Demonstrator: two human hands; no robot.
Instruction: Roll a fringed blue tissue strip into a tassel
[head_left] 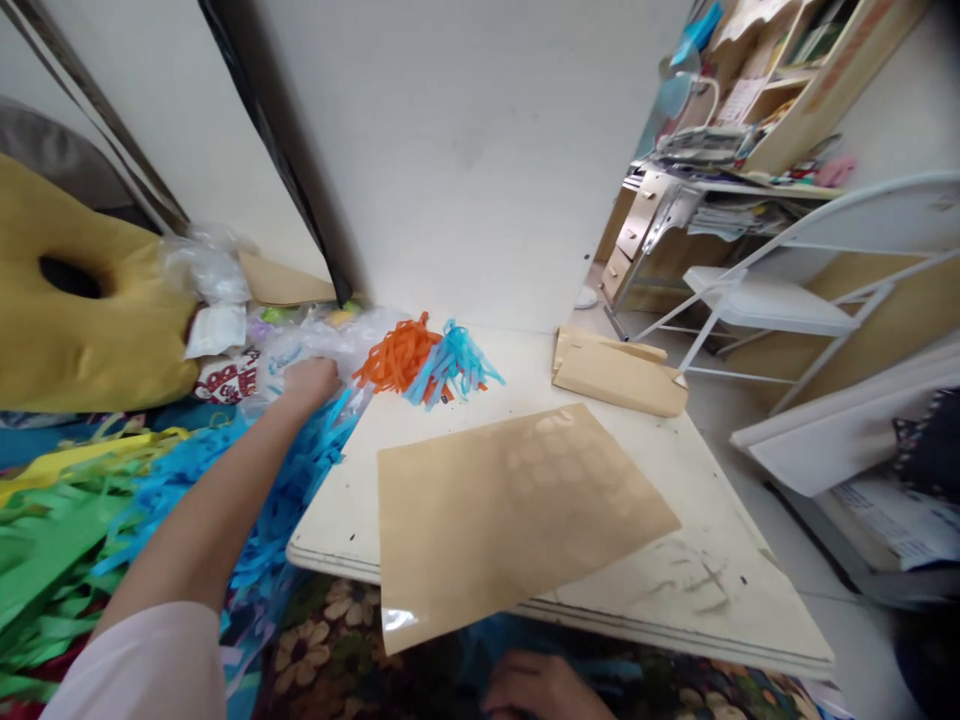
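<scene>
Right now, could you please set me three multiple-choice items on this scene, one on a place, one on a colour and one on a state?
1. Where does the big tan sheet lie?
A. On the folding chair
B. On the white board, with its near corner past the edge
C. On the yellow cushion

2. What colours is the small bundle of paper strips on the board?
A. Orange and blue
B. Red and green
C. Pink and black

3. What is the left hand doing?
A. Resting flat on the tan sheet
B. Holding scissors
C. Reaching into clear plastic bags

Answers: 1 B, the sheet's glossy corner overhangs the white board. 2 A, orange strips lie beside blue ones. 3 C, its fingers are at the crumpled plastic.
</scene>
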